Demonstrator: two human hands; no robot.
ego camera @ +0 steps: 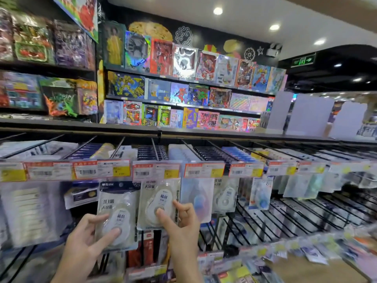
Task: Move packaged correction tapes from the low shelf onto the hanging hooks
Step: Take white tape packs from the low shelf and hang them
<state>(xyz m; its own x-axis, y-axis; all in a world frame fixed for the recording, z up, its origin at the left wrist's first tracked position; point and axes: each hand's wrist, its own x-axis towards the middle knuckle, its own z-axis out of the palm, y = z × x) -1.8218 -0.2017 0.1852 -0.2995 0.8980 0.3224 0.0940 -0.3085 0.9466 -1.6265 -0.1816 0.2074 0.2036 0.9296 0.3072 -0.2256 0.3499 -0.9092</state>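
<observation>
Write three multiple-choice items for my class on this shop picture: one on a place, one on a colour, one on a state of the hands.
1. Where are the boxed toys?
A. above the hanging hooks
B. on the floor
C. in a basket

2. What colour borders the paper price tags on the hooks?
A. green
B. orange-red
C. black

3. What is the right hand doing?
A. hanging idle
B. pointing upward
C. pinching a white packaged correction tape

Answers: 1 A, the boxes fill shelves over the hook rail. 2 B, each tag has an orange-red edge. 3 C, thumb and fingers grip the pack, while the left hand holds another white pack.
</observation>
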